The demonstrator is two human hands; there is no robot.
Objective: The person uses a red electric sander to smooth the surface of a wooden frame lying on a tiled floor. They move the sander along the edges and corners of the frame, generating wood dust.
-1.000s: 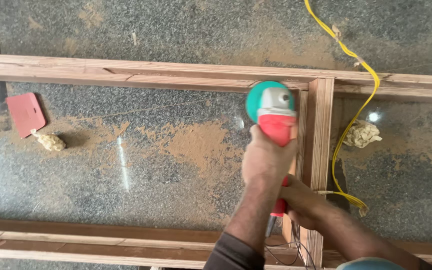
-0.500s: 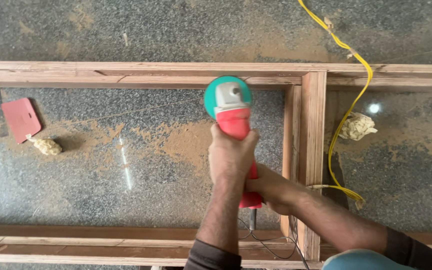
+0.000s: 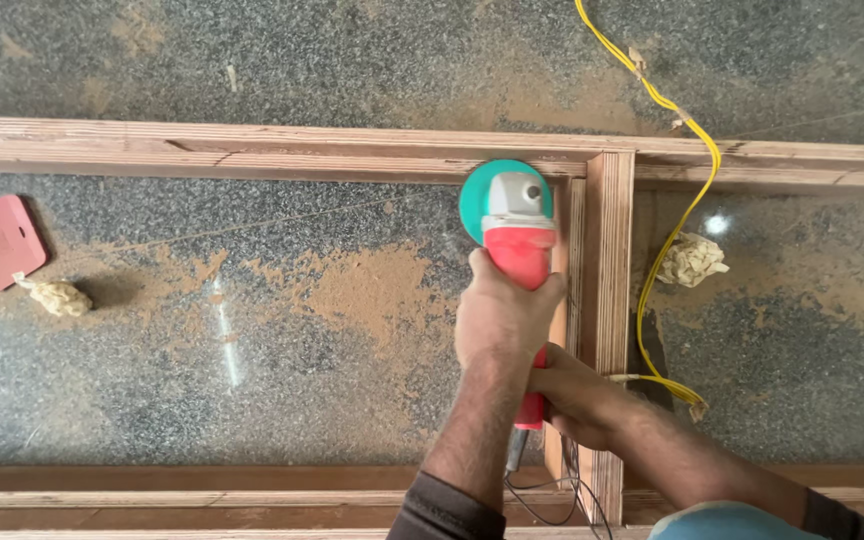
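I'm gripping the red sander (image 3: 518, 250) with both hands, left hand (image 3: 502, 318) clamped up front, right hand (image 3: 567, 398) wrapping the tail, its green disc (image 3: 487, 200) sitting at the wooden frame (image 3: 607, 300) corner, with sawdust (image 3: 372, 290) already lying on the floor.

You have one view only, from the camera on your head, aimed almost straight down at the speckled floor (image 3: 252, 380) and wooden frame (image 3: 282, 150). It sits fairly near, your forearms entering from the bottom edge, probably while you lean over.
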